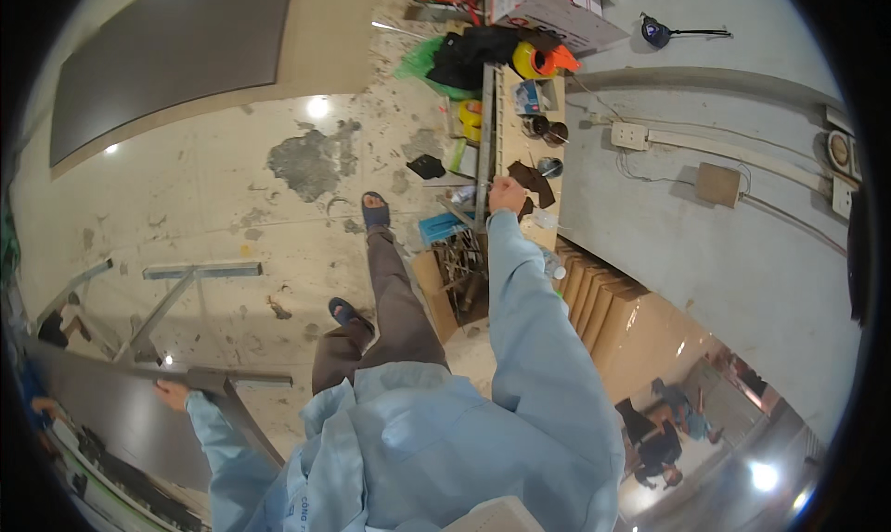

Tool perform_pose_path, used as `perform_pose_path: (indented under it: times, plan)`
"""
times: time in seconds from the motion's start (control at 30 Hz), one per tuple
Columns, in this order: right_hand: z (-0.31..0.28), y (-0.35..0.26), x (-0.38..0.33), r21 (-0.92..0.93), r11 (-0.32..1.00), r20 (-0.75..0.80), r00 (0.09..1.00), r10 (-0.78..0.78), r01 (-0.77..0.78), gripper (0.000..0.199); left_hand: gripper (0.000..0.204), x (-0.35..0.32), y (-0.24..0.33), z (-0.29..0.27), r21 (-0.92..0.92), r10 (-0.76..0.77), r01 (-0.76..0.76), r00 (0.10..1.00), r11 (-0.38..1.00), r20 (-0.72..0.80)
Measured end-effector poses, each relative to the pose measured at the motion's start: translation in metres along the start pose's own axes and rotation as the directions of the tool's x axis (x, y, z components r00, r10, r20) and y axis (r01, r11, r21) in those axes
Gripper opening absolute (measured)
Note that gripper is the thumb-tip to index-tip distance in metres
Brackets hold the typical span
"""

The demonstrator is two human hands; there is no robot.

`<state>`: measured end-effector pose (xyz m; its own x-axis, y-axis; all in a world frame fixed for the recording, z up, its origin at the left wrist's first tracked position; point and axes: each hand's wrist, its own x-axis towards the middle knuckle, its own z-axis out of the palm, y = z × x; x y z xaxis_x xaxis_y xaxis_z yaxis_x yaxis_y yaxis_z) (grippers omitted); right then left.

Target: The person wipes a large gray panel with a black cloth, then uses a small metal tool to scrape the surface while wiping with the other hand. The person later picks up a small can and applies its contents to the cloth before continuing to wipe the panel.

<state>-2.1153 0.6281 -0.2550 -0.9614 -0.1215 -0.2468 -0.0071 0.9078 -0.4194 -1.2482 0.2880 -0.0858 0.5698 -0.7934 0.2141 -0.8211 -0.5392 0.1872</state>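
Observation:
My right hand (508, 194) reaches forward over a narrow wooden ledge (509, 105). Its fingers are curled closed; whatever they may hold is too small to make out. Dark brown pieces (533, 183) lie just right of it, with a small round metal container (550, 167) beyond them. Out to the left, my left hand (172, 395) lies at the edge of a dark grey panel (139, 421), its fingers stretched out and touching that edge.
Below the ledge are a blue box (442, 228) and a carton of metal rods (461, 277). Flat cardboard (594, 295) leans along the wall. A metal stand (200, 271) is on the floor at left. Another large grey panel (167, 50) lies far left. People (664, 439) are at lower right.

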Motion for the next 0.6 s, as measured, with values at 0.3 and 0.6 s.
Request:
perform_pose_path:
  times: [0.3, 0.6]
  plan:
    - [-0.062, 0.057, 0.083, -0.1, 0.936, -0.392, 0.878, 0.274, -0.337, 0.048, 0.062, 0.003, 0.01, -0.017, 0.082, 0.02, -0.023, 0.999, 0.996, 0.041]
    - [-0.036, 0.078, 0.104, 0.495, 0.751, -0.047, 0.85, 0.525, -0.437, 0.036, 0.057, 0.018, 0.043, -0.034, 0.51, -0.025, -0.088, 0.977, 0.856, 0.212]
